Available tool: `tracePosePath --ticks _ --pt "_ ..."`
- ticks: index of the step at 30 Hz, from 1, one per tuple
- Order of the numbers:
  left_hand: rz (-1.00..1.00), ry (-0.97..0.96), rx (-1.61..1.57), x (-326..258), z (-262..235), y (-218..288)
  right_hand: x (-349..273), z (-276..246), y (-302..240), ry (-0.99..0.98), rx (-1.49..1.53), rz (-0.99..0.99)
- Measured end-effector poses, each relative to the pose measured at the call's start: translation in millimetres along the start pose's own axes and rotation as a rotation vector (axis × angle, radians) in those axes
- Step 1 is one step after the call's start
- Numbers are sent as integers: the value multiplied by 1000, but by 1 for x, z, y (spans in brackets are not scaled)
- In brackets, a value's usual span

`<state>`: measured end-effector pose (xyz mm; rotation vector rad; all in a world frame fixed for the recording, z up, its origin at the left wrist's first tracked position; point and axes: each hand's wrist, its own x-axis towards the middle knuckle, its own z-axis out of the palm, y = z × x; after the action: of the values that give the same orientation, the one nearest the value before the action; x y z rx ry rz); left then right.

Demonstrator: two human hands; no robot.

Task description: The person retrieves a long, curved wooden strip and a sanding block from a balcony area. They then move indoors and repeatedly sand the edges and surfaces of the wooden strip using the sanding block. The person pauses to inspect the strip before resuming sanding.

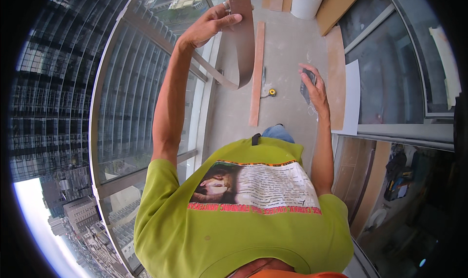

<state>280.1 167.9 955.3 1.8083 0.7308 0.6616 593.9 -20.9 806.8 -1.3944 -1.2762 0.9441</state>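
Note:
My left hand (208, 28) is raised at the far left, thumb and fingers closed on the upper end of a long, thin brown laminate strip (242, 39). The strip hangs down, bends in a loop and runs back up toward the window frame. A ring shows on one finger. To the right, my right hand (318, 90) grips a dark grey flat piece (307, 84) with a straight edge; its exact kind is unclear. Between the hands, a narrow light-brown board (257, 73) lies lengthwise on the floor. Beside it is a yellow and black tape measure (272, 92).
Tall glass windows (141, 102) line the left side, with high buildings outside. At the far end stand a white roll (308, 0) and a brown panel (339, 7). A white sheet (352, 97) leans along the right wall. Dark sliding glass (390, 68) is farther right.

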Motion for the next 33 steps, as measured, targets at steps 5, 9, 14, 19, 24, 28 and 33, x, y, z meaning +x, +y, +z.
tracePosePath --ticks 5,9,14,19,24,28,33 --pt "-5 -33 6 40 0 9 75 25 -54 -172 69 -253" --pt "-84 -5 -90 57 -3 8 109 43 -68 -250 124 -282" --pt "-21 -38 -74 94 8 -11 129 47 -59 -234 81 -250" --pt "105 -160 -360 144 34 -20 144 13 -77 -120 105 13" --pt "107 -321 -621 168 80 -62 172 -37 -138 159 387 -104" --pt "36 -586 -515 177 89 -107 193 -82 -198 159 647 -169" --pt "59 -851 -397 171 98 -104 201 -116 -270 558 376 -287"
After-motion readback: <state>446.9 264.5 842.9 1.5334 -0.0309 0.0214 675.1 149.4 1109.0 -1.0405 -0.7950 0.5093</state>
